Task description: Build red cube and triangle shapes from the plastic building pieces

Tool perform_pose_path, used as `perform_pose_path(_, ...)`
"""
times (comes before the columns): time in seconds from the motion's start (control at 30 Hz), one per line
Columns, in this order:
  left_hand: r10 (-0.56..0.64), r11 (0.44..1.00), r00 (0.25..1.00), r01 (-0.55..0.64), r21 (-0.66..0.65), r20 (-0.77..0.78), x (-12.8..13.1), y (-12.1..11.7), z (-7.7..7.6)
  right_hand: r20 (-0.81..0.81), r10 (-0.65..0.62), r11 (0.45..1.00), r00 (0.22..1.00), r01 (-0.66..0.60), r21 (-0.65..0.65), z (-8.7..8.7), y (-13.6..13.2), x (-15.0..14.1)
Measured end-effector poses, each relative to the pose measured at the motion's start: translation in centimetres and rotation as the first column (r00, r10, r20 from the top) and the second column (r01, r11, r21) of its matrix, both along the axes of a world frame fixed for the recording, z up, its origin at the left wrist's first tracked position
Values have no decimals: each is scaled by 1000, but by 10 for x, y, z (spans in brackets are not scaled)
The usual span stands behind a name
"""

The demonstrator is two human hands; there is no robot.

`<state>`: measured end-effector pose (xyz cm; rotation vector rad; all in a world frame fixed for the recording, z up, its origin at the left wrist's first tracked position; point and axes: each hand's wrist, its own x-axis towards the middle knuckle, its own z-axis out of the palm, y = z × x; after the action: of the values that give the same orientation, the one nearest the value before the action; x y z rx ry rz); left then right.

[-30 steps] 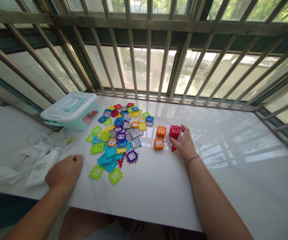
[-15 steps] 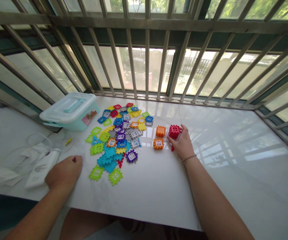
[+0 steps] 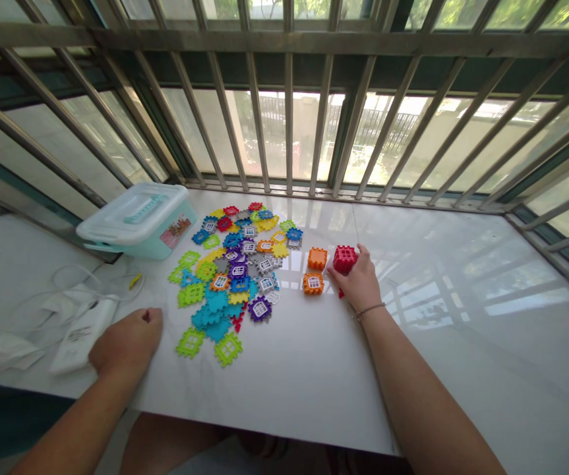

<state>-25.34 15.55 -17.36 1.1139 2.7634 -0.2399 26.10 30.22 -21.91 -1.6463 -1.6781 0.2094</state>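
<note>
1. The left hand (image 3: pixel 126 342) rests on the white marble-look counter (image 3: pixel 284 402) just left of the heap of interlocking plastic tiles (image 3: pixel 229 277), its fingers curled together around nothing.
2. The right hand (image 3: pixel 360 284), right of the heap, has its fingers clamped on a red tile cube (image 3: pixel 344 259).
3. Two orange tile cubes (image 3: pixel 317 258) sit between the heap and the red cube.
4. A white power bank (image 3: pixel 84 333) with a tangle of cable (image 3: pixel 74 290) lies left of the heap.
5. A teal lidded storage box (image 3: pixel 138 221) stands beyond the heap, to its left.
6. Steel window bars (image 3: pixel 284 99) run beyond the heap.
</note>
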Motion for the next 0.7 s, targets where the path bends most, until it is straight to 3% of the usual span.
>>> perform_pose_path(0.33,-25,1000,1000,25,-4,-11,-3,0,-5,151,-58,991,987,75,-108,10,-3,-4)
perform_pose_path(0.7,-11,1000,1000,11,5,-14,-8,0,-9,166,-76,988,983,98,-123,14,-5,-6)
